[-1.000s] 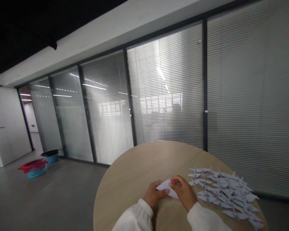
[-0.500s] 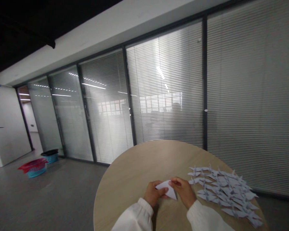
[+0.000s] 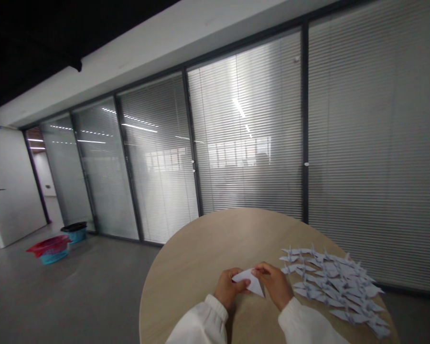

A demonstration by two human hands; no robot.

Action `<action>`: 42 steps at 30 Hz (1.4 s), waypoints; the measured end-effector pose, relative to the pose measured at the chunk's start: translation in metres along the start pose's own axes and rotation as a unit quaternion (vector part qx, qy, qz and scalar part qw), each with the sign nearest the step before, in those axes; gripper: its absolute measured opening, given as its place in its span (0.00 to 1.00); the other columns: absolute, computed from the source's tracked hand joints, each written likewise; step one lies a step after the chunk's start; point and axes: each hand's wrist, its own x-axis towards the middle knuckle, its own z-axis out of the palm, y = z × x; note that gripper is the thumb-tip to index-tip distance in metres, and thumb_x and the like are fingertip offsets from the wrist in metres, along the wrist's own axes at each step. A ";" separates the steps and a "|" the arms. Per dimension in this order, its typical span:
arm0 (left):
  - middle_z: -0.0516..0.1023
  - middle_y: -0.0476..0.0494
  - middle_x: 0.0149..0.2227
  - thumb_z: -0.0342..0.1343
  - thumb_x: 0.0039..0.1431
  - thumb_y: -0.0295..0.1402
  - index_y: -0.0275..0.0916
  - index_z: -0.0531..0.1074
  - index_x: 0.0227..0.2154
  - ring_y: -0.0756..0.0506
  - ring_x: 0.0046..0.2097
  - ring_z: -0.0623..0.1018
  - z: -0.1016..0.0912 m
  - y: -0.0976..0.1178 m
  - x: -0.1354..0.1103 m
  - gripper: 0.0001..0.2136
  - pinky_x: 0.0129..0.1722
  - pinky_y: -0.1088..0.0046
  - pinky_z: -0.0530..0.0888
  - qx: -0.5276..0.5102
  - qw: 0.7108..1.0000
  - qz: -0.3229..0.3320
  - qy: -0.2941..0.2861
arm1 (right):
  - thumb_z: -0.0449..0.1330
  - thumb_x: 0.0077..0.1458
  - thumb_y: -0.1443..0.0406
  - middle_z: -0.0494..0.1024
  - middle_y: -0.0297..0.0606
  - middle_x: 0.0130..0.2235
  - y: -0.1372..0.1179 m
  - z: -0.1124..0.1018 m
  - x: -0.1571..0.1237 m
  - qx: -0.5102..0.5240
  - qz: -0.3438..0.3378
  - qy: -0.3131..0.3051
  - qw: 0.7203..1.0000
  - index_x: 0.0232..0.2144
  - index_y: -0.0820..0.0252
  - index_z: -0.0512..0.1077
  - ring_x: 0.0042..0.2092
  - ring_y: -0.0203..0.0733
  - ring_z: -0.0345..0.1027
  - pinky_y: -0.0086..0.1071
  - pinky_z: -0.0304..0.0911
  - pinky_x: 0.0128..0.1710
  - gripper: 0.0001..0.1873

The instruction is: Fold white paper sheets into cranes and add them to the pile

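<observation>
A folded sheet of white paper [image 3: 255, 286] is held between my two hands, just above the round table, with one pointed corner hanging down toward me. My left hand [image 3: 228, 288] is closed on its left side, the thumb pressing across the front. At the upper right edge, my right hand [image 3: 274, 283] pinches the paper between thumb and fingers. Several white paper cranes [image 3: 329, 282] lie in close rows to the right of my right hand. The fingers behind the paper are hidden.
The round wooden table [image 3: 186, 253] carries the cranes near its right edge. Beyond it runs a glass partition [image 3: 251, 119] with blinds. On the floor at left are a bin with a red liner [image 3: 52, 248] and one with a black liner [image 3: 75, 231], near an open white door [image 3: 14, 191].
Both hands stay almost in the same place, still holding the paper. Its lower corner has shifted very slightly to the right.
</observation>
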 end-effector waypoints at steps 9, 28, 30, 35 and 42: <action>0.73 0.49 0.18 0.66 0.31 0.33 0.34 0.67 0.25 0.51 0.20 0.71 -0.006 0.001 0.006 0.17 0.22 0.77 0.68 -0.079 0.995 0.028 0.060 | 0.54 0.43 0.53 0.75 0.34 0.25 0.003 0.002 -0.001 -0.010 -0.044 0.008 0.999 0.22 0.59 0.69 0.30 0.40 0.68 0.29 0.61 0.32 0.15; 0.72 0.48 0.18 0.63 0.35 0.40 0.31 0.74 0.22 0.52 0.21 0.69 -0.009 0.004 0.008 0.15 0.23 0.77 0.65 -0.112 0.992 0.010 0.063 | 0.54 0.44 0.51 0.77 0.37 0.27 0.003 0.002 -0.002 -0.016 -0.039 -0.031 0.999 0.25 0.60 0.72 0.31 0.42 0.69 0.30 0.61 0.33 0.19; 0.71 0.49 0.18 0.63 0.35 0.40 0.31 0.74 0.22 0.52 0.21 0.69 -0.008 0.005 0.007 0.15 0.23 0.78 0.65 -0.123 0.989 0.005 0.076 | 0.54 0.44 0.51 0.77 0.37 0.27 0.004 0.002 -0.002 -0.015 -0.039 -0.029 0.999 0.26 0.61 0.73 0.31 0.43 0.69 0.30 0.61 0.33 0.19; 0.69 0.50 0.16 0.63 0.35 0.40 0.32 0.73 0.21 0.54 0.20 0.67 -0.005 0.007 0.005 0.14 0.21 0.80 0.64 -0.126 0.988 0.010 0.086 | 0.54 0.44 0.51 0.78 0.38 0.27 0.007 0.002 -0.001 -0.010 -0.039 -0.037 0.999 0.26 0.61 0.74 0.31 0.43 0.70 0.31 0.62 0.33 0.20; 0.70 0.49 0.18 0.63 0.35 0.40 0.32 0.73 0.22 0.54 0.21 0.68 -0.007 0.002 0.006 0.15 0.21 0.81 0.64 -0.146 0.984 0.001 0.102 | 0.54 0.45 0.52 0.78 0.39 0.28 0.008 0.003 -0.001 -0.002 -0.043 -0.056 0.998 0.26 0.61 0.74 0.32 0.43 0.70 0.30 0.62 0.33 0.19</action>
